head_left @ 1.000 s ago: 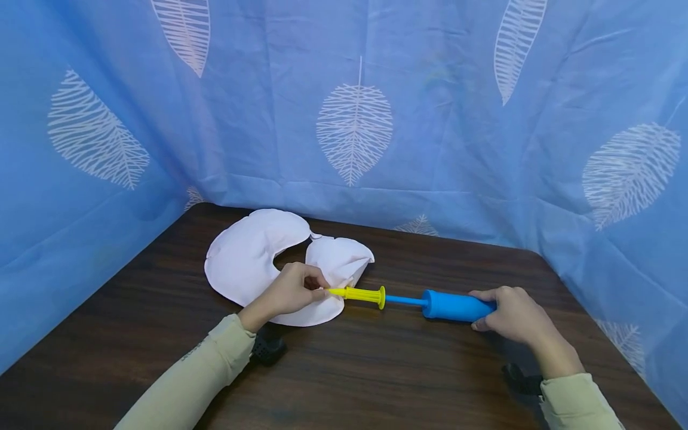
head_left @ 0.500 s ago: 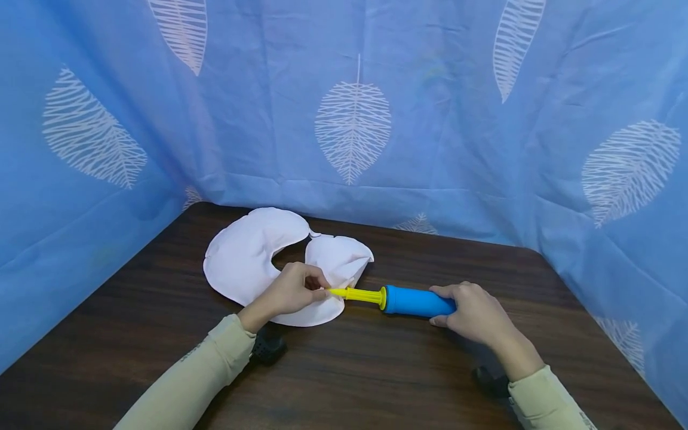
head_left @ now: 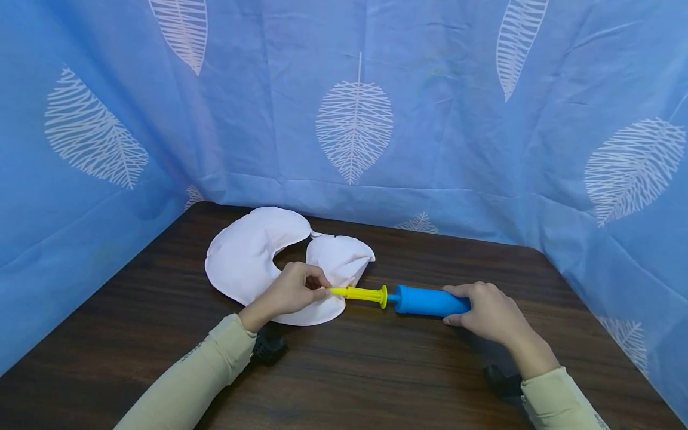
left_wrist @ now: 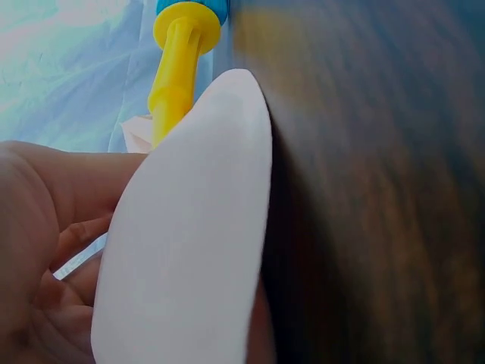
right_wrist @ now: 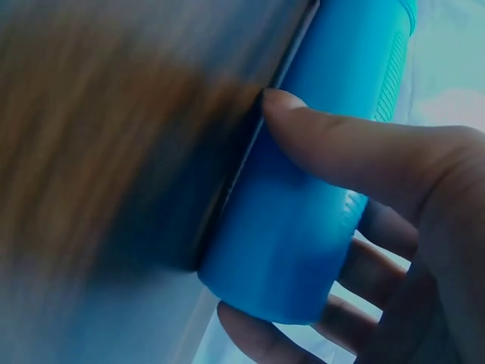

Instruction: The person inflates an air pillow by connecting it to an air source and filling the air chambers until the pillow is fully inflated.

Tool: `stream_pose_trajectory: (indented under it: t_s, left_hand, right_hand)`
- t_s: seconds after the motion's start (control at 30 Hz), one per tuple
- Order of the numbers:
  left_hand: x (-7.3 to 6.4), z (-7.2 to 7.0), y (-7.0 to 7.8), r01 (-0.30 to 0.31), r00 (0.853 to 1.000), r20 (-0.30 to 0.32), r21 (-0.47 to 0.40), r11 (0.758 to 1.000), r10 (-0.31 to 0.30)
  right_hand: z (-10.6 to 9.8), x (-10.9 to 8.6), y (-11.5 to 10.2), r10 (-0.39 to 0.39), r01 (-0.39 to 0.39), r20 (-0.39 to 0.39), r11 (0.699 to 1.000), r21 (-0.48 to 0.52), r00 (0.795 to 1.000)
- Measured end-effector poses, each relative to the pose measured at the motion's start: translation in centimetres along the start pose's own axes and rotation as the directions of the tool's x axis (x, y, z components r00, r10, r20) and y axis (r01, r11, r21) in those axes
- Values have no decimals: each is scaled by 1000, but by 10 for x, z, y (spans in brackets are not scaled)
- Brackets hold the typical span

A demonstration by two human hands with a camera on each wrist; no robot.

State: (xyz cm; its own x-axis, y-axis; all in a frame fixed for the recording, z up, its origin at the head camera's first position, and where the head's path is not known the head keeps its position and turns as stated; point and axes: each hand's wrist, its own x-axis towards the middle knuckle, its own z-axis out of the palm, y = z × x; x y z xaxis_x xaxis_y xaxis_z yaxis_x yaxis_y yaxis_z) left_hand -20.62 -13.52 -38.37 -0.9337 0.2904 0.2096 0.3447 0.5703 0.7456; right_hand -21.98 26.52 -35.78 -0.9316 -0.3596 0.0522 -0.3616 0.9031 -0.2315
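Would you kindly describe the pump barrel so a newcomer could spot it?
On the dark table, right of the white cushion, find the right hand. It grips the pump barrel: a thick blue cylinder, unlike the slimmer yellow nozzle.

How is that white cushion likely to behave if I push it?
The white cushion will probably buckle rather than hold stiff, since one of its lobes is creased. It may be light for its size: the edge looks thin in the left wrist view. Lying broad and low on the table, it seems unlikely to roll.
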Motion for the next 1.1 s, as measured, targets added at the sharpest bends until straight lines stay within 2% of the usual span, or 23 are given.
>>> stream_pose_trajectory:
  t_s: [0.23, 0.4, 0.67, 0.9, 1.1]
  left_hand:
    - [0, 0, 2, 19, 1000, -6, 14, 1000, -19]
    - [1, 0, 3, 36, 999, -11, 12, 999, -36]
    - [-1, 1, 0, 30, 1000, -8, -3, 1000, -30]
    - [-1, 3, -10, 63, 998, 6, -35, 997, -63]
    - [0, 2, -17, 67, 998, 10, -64, 996, -66]
  right_hand:
    - [-14, -7, 35, 94, -94, 44, 996, -3, 995]
    - [-17, -10, 49, 135, -135, 56, 991, 0, 989]
    - [-14, -8, 50, 137, -136, 26, 991, -8, 990]
    - [-12, -6, 48, 153, -153, 28, 988, 2, 988]
    - [-11, -5, 44, 157, -158, 22, 987, 4, 987]
